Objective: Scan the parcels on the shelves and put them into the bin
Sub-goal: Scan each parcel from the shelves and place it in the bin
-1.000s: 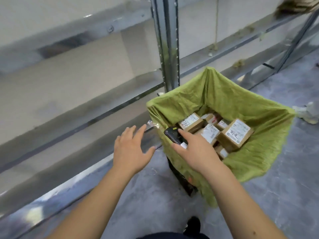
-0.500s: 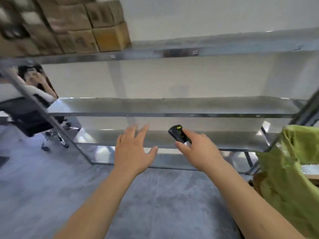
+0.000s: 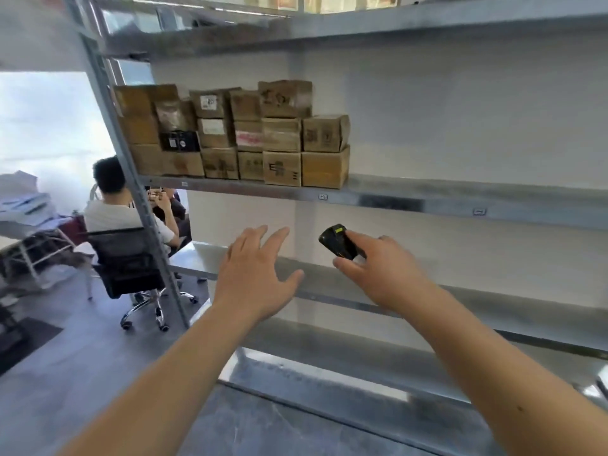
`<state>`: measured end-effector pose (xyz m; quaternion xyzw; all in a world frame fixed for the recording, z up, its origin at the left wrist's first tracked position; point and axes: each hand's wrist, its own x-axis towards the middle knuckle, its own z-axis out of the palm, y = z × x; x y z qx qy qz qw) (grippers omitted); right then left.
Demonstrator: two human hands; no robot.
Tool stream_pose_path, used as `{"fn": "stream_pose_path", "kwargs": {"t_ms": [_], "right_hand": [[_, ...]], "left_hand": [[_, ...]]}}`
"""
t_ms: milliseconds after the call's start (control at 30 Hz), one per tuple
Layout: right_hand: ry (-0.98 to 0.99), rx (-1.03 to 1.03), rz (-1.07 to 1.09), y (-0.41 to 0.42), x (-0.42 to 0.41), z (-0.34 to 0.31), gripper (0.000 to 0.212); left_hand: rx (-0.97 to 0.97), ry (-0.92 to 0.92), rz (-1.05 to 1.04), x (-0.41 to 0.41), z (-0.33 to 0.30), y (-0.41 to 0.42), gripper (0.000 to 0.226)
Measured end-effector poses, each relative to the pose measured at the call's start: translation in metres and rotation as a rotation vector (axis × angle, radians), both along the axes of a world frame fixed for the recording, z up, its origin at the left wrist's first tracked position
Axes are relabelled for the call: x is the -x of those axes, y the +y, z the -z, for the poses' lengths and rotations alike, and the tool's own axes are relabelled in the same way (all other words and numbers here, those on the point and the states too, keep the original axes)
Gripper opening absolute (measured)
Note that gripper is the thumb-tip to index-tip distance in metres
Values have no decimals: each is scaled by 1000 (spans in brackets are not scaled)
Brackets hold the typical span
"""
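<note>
Several brown cardboard parcels (image 3: pixel 283 133) are stacked on a metal shelf (image 3: pixel 427 199) at upper left of centre. My right hand (image 3: pixel 378 271) grips a small black scanner (image 3: pixel 339 241) in front of the lower shelves, below and right of the parcels. My left hand (image 3: pixel 253 274) is stretched forward with fingers spread and holds nothing, well below the stack. The bin is out of view.
A steel upright (image 3: pixel 131 192) of the rack stands at left. Beyond it a person in a white shirt sits on a black office chair (image 3: pixel 128 268) at a desk. Lower shelves (image 3: pixel 493 307) stretch right. Grey floor (image 3: pixel 65 373) lies below.
The view has swung from the green-lined bin up and left to the shelf with parcels. Both hands keep the same pose, the right still holding the scanner.
</note>
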<state>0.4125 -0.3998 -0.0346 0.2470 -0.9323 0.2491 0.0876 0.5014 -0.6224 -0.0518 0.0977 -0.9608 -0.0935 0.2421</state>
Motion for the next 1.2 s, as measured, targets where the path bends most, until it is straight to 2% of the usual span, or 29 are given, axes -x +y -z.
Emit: {"fn": "stream_pose_path", "kwargs": {"t_ms": [267, 433, 633, 900, 1067, 1200], "right_hand": [[123, 18, 17, -28, 107, -48, 51], [179, 76, 56, -38, 190, -73, 50], [245, 28, 83, -50, 280, -102, 58], [285, 33, 150, -59, 344, -120, 61], [258, 9, 228, -55, 361, -125, 64], [246, -12, 270, -50, 367, -127, 57]], "left_hand": [[102, 78, 51, 120, -48, -24, 83], [107, 105, 72, 222, -94, -38, 83], [111, 154, 71, 317, -140, -52, 82], [150, 161, 141, 381, -153, -62, 78], [257, 116, 139, 400, -157, -65, 76], [364, 103, 93, 410, -166, -62, 84]]}}
